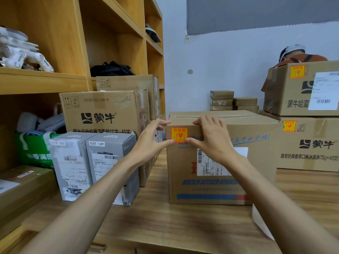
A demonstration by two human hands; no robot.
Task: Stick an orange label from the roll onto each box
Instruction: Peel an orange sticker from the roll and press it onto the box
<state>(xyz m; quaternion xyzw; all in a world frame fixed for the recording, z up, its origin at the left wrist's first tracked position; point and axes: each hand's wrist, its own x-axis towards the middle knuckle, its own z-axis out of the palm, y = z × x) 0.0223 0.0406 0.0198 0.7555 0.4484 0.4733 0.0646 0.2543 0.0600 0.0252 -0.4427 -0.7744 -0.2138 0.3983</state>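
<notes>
A brown cardboard box (pixel 218 182) stands on the wooden table in front of me, with an orange label (pixel 179 134) stuck at the top left of its front face. My left hand (pixel 153 138) touches the box's left edge, its thumb tip pressing at the label's lower left. My right hand (pixel 211 136) lies over the box's top front edge, its thumb pressing the label's lower right corner. Two stacked boxes on the right carry orange labels: the upper box label (pixel 297 71) and the lower box label (pixel 289 125). The label roll is not in view.
Two grey boxes (pixel 95 165) stand at the left front, with large brown boxes (pixel 104 110) behind them beside a wooden shelf unit (pixel 44 81). Small flat parcels (pixel 233 102) are stacked by the wall. A person (pixel 295 55) bends behind the right-hand boxes. A white sheet (pixel 260 222) hangs off the table at the right.
</notes>
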